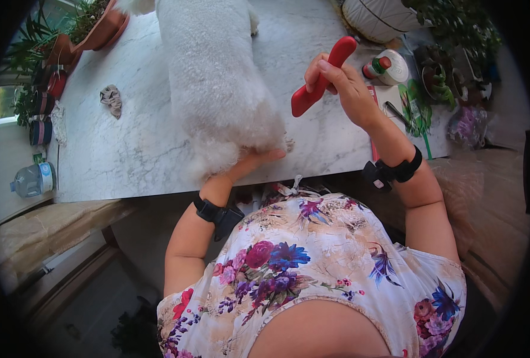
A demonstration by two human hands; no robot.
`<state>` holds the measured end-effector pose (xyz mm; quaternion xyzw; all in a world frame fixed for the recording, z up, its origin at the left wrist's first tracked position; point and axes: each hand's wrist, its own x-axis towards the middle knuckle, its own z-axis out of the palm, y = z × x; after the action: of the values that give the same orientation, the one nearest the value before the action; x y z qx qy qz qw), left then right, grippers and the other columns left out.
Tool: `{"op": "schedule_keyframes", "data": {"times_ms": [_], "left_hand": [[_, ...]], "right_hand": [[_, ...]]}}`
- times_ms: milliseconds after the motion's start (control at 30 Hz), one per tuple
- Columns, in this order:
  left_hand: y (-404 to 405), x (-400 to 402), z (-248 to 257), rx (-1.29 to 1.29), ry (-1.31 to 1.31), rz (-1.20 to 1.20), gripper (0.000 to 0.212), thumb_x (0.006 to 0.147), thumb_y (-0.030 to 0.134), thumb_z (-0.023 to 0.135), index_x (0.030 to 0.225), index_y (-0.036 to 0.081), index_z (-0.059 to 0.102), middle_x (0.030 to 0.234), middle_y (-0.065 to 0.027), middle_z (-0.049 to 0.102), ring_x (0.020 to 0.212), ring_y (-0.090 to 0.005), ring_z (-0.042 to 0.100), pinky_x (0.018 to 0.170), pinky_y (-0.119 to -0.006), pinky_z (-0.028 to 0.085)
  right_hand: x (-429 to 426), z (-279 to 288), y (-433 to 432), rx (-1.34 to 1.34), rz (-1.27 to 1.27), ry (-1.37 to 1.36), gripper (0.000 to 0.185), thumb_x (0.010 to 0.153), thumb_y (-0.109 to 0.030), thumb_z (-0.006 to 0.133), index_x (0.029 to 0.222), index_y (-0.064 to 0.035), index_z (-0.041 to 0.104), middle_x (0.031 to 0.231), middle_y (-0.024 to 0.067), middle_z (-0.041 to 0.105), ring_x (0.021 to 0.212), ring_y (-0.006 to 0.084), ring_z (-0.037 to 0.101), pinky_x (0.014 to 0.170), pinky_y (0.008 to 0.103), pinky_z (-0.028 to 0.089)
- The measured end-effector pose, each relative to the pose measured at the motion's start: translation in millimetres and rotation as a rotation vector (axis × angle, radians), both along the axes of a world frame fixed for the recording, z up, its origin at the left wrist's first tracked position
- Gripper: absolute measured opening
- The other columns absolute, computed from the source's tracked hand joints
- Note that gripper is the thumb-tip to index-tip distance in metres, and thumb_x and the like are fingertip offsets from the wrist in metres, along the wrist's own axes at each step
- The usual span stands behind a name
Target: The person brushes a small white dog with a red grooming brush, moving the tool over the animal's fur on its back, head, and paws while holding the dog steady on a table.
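Note:
A white curly-coated dog [215, 76] is on the marble-patterned tabletop [135, 147], its hindquarters toward me and its head mostly beyond the top edge. My left hand [260, 160] reaches in low at the dog's rear, against the fur. Its thumb side shows, while fur and body hide the fingers, so their grip is unclear. In my right hand [343, 85] is a red grooming brush [309, 99], probably a slicker, raised to the right of the dog and apart from its coat. The bristle side faces away from view.
A crumpled cloth [111, 101] lies left of the dog. Potted plants [97, 31] and a plastic water bottle [33, 180] line the left side. At right are a small red-capped bottle [376, 68], a white round container [394, 68], a notebook [386, 96] and a pen [397, 112].

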<state>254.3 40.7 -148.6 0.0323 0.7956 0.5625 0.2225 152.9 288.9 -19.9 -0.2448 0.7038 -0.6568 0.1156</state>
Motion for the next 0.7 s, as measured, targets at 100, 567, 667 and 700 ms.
{"op": "schedule_keyframes", "data": {"times_ms": [100,567,667,700], "left_hand": [[37.3,14.5,12.5,0.000,-0.025,0.284,0.044,0.082,0.027,0.072,0.120,0.008,0.058,0.114,-0.0057,0.062,0.105,-0.0183,0.057,0.093,-0.032,0.043],[60.6,27.4,-30.3,-0.053,0.534,0.526,0.022,0.090,0.021,0.060,0.076,0.004,0.064,0.066,-0.0001,0.062,0.062,-0.0116,0.056,0.061,-0.029,0.044],[69.5,20.1,-27.9,-0.018,0.481,0.572,0.022,0.091,0.020,0.060,0.076,0.004,0.063,0.066,-0.0004,0.062,0.060,-0.0114,0.054,0.059,-0.028,0.043],[69.2,19.2,-27.1,-0.001,0.452,0.593,0.022,0.091,0.020,0.060,0.076,0.004,0.063,0.066,-0.0006,0.062,0.060,-0.0113,0.054,0.058,-0.028,0.042]], "right_hand": [[-1.0,3.6,1.8,0.001,0.191,-0.159,0.037,0.102,-0.034,0.036,0.087,-0.0064,0.056,0.082,0.0000,0.057,0.067,0.0056,0.042,0.060,0.0223,0.036],[-12.0,77.0,-19.9,-0.012,0.409,0.331,0.026,0.097,-0.029,0.054,0.099,-0.0027,0.054,0.074,0.0048,0.063,0.065,0.0101,0.060,0.053,0.0232,0.046],[-13.9,34.9,-27.8,0.283,0.511,0.577,0.024,0.097,-0.025,0.055,0.098,-0.0009,0.052,0.076,0.0067,0.065,0.068,0.0116,0.063,0.055,0.0247,0.049],[-13.8,41.1,-31.3,0.287,0.521,0.584,0.024,0.097,-0.025,0.055,0.098,-0.0009,0.052,0.076,0.0067,0.065,0.068,0.0116,0.063,0.055,0.0247,0.049]]}}
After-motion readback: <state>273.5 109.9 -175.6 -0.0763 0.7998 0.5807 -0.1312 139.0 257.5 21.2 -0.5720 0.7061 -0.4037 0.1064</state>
